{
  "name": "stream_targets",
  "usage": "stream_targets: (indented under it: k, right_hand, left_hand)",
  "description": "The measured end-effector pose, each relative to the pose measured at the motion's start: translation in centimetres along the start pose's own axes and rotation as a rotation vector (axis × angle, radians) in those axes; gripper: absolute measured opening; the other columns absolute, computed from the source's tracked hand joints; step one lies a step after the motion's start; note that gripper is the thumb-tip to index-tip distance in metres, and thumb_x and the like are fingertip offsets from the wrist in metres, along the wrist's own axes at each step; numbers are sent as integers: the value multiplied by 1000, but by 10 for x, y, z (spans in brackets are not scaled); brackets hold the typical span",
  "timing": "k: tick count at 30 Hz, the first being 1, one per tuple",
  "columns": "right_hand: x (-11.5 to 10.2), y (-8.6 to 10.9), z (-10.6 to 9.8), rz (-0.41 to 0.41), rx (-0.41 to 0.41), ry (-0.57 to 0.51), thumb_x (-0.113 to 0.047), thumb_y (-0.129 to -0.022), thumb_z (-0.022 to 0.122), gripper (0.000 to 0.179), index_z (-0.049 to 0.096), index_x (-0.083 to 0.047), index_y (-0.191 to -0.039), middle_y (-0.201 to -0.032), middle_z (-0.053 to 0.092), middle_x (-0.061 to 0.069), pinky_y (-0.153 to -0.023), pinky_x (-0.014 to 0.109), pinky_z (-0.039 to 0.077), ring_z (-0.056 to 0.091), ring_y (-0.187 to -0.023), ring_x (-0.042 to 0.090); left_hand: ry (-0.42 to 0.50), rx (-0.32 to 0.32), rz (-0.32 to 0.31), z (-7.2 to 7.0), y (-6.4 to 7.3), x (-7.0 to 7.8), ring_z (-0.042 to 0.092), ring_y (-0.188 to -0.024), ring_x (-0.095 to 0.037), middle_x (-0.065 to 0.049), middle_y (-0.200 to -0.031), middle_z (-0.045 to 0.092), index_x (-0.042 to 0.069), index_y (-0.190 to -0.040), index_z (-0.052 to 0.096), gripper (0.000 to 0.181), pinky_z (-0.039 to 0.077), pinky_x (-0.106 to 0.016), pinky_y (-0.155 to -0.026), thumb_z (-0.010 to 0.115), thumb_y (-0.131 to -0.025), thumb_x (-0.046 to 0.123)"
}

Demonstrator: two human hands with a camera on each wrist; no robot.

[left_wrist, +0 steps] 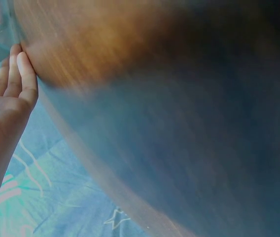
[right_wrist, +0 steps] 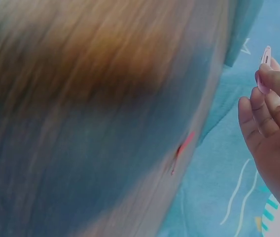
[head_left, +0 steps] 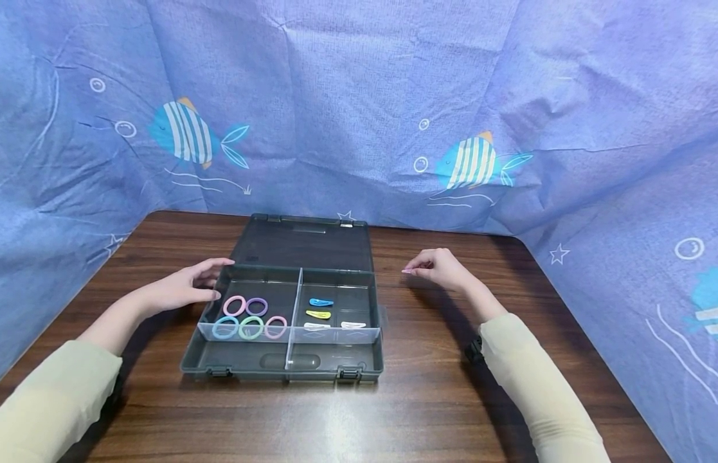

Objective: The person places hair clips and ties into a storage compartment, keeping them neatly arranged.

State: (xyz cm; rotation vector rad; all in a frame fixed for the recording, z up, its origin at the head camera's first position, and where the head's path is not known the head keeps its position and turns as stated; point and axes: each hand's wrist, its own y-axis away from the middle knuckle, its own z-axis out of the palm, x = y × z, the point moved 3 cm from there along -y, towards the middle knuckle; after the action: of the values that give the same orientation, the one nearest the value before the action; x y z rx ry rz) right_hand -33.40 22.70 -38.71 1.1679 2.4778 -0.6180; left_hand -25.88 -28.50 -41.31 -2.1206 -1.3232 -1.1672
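A pale pink snap hair clip (right_wrist: 266, 56) is pinched between the thumb and forefinger of my right hand (head_left: 444, 267), above the table to the right of the box. My left hand (head_left: 182, 288) touches the left side of the dark see-through divided box (head_left: 282, 375), its fingers fairly straight. Inside, the larger left compartment holds several hair ties: pink, purple (head_left: 256, 307), blue (head_left: 224, 328) and green (head_left: 251, 328). The larger right compartment has a blue clip (head_left: 321, 302), a yellow clip (head_left: 318, 314) and two white clips (head_left: 353, 325).
The box's lid (head_left: 312, 241) lies folded back behind it. A red hair clip (right_wrist: 182, 151) lies on the wooden table (head_left: 428, 386) in the right wrist view. Blue fish-print cloth (head_left: 347, 96) hangs around the table's far and side edges.
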Motion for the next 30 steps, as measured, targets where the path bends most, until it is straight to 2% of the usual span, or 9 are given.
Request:
stream_targets:
  k: [5,13,24,30]
  right_hand:
    - [-7,0,-4,19,28,-50,-12,-83,72,8,76,-16,-89,-82,71,-4,-62,22,48,60,-69,5]
    - [-21,0,-4,-3,62,-121,-12,-84,71,9,76,-15,-90,-84,72,-3,-63,21,48,61,-72,6]
    - [-49,-6,6,19,97,-211,-13,-84,72,6,75,-14,-88,-82,73,0,-57,23,47,59,-64,7]
    - [-63,-11,14,22,89,-226,-12,-84,71,6,75,-15,-87,-82,73,0,-55,24,47,58,-62,7]
  left_hand:
    - [-2,1,-3,0,0,0,32,-131,-47,-26,-148,26,14,-147,26,65,31,-63,-100,61,-92,20]
    - [-9,-1,-3,0,0,1,34,-130,-47,-26,-148,26,13,-147,26,65,33,-62,-99,61,-92,20]
    - [-8,1,-4,1,1,3,33,-130,-48,-26,-149,24,13,-147,25,66,31,-63,-99,61,-92,20]
    - [-7,5,-1,0,1,3,33,-130,-48,-26,-148,26,13,-147,26,66,32,-63,-99,61,-92,20]
